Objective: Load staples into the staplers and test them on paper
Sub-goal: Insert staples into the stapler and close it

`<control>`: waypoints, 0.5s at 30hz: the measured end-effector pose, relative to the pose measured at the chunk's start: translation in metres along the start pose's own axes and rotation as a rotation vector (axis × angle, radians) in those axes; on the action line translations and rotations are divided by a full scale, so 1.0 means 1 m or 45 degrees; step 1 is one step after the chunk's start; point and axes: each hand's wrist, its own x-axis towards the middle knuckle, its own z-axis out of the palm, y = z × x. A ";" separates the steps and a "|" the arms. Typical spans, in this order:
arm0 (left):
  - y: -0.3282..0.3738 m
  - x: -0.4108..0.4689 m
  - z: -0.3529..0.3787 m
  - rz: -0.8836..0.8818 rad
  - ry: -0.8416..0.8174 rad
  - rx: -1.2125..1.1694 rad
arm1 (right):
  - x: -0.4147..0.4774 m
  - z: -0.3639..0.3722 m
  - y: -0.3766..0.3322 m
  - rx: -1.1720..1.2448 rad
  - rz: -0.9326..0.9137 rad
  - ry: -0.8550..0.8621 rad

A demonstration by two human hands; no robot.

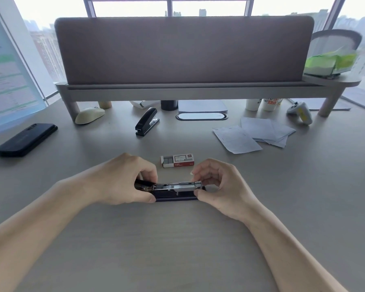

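Observation:
A black stapler (pixel 173 189) lies sideways on the desk in front of me, its top swung back and its metal staple channel bare. My left hand (pixel 122 178) grips its hinged left end. My right hand (pixel 217 183) pinches the right front end of the channel and base. Just behind it sits an open red and white staple box (pixel 177 161) with grey staple strips showing. A second black stapler (pixel 147 121) stands shut farther back. Loose white paper sheets (pixel 251 133) lie at the right.
A dark phone (pixel 25 140) lies at the left, a cream mouse (pixel 89 115) behind it. A raised shelf with a grey divider panel (pixel 183 49) spans the back; cups (pixel 263 104) and a white game controller (pixel 299 112) sit beneath its right end.

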 end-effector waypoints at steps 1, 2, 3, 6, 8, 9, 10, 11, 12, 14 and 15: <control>-0.001 -0.001 0.000 0.004 0.011 0.001 | 0.000 0.000 -0.001 -0.008 -0.001 0.002; -0.001 -0.003 0.000 0.006 0.022 0.005 | 0.000 0.000 -0.001 -0.014 -0.003 0.003; -0.001 -0.005 -0.002 0.001 0.032 0.013 | -0.001 0.000 -0.001 -0.018 -0.004 0.004; -0.004 -0.010 -0.009 -0.038 0.033 0.039 | -0.001 -0.001 -0.002 -0.035 -0.003 -0.001; -0.007 -0.012 -0.015 -0.058 0.025 0.052 | -0.001 -0.001 -0.002 -0.044 0.000 -0.003; -0.008 -0.012 -0.018 -0.062 0.025 0.055 | -0.001 -0.001 -0.002 -0.045 0.004 -0.003; -0.008 -0.013 -0.021 -0.057 0.027 0.059 | -0.001 -0.001 -0.002 -0.046 0.007 -0.003; -0.007 -0.012 -0.024 -0.048 0.026 0.064 | -0.001 -0.001 -0.002 -0.048 0.010 -0.003; -0.005 -0.012 -0.028 -0.040 0.023 0.069 | -0.001 -0.001 -0.002 -0.050 0.011 -0.002; 0.001 -0.011 -0.036 -0.042 0.031 0.070 | -0.001 -0.001 -0.003 -0.052 0.011 -0.002; 0.004 -0.010 -0.041 -0.043 0.044 0.064 | -0.001 -0.001 -0.003 -0.052 0.012 -0.002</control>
